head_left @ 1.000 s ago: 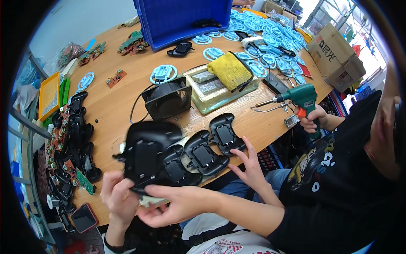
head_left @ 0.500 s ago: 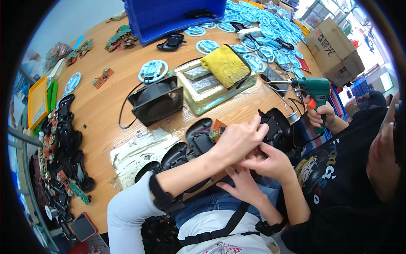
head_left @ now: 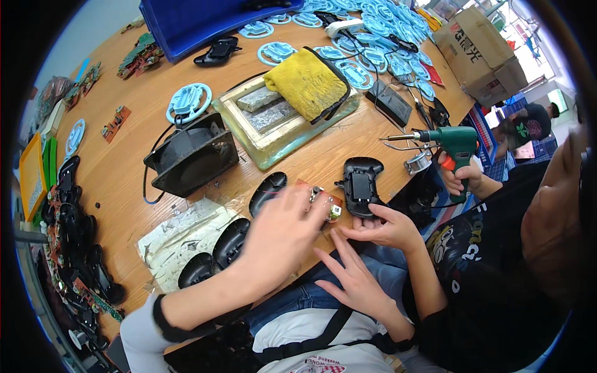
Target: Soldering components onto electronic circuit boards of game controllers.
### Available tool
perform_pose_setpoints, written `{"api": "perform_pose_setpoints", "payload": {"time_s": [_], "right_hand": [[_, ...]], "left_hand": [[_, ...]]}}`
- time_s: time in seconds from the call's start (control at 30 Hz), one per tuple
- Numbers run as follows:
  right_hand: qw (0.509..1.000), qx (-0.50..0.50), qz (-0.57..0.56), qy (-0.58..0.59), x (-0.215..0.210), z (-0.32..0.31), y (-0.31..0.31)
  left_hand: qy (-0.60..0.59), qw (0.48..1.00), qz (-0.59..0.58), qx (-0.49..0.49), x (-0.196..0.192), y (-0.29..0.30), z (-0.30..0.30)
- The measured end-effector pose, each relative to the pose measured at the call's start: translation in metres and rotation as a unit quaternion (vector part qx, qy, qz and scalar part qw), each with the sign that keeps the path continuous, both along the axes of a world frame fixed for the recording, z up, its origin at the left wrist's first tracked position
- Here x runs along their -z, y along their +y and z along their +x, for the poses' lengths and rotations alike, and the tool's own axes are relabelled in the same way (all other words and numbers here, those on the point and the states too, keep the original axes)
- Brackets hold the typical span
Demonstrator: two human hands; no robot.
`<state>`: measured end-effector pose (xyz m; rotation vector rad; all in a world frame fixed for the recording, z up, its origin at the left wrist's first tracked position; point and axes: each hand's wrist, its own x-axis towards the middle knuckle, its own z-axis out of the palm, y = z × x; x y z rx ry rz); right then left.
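My left hand (head_left: 283, 230), blurred by motion, reaches across over a brown circuit board (head_left: 336, 208) with small parts on it. Whether its fingers grip the board cannot be made out. Behind that hand a black gamepad shell half (head_left: 266, 191) with a thin red wire shows in part. My right hand (head_left: 359, 283) is open near the table's front edge, fingers spread, holding nothing. Just beyond, a black gamepad housing (head_left: 362, 186) lies on the table. A co-worker's hand (head_left: 388, 229) touches its near end; their other hand (head_left: 463, 177) holds a green soldering gun (head_left: 457, 146).
More black shells (head_left: 230, 239) lie left of my forearm by a stained white sheet (head_left: 186, 233). Farther back stand a black fan (head_left: 196, 152) and a framed pad with a yellow cloth (head_left: 308, 84). A blue bin (head_left: 211, 31), light-blue rings (head_left: 373, 59) and a carton (head_left: 479, 56) lie beyond.
My left hand has moved left, away from the gamepad housing at the right, and over the circuit board. My right hand stays open. The whole view has shifted somewhat.
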<state>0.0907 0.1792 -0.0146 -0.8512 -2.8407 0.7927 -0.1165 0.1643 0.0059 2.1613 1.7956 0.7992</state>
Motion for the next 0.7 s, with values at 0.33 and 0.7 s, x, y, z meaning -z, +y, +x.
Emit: {"api": "perform_pose_setpoints", "payload": {"time_s": [0.33,0.7], "right_hand": [[0.998,0.035,-0.014,0.058,-0.004,-0.016,0.006],[0.994,-0.026,-0.066,0.087,-0.017,-0.017,-0.009]], "left_hand": [[0.060,0.996,-0.055,-0.025,0.020,-0.031,-0.037],[-0.022,0.992,-0.094,0.085,0.021,-0.034,-0.046]]}}
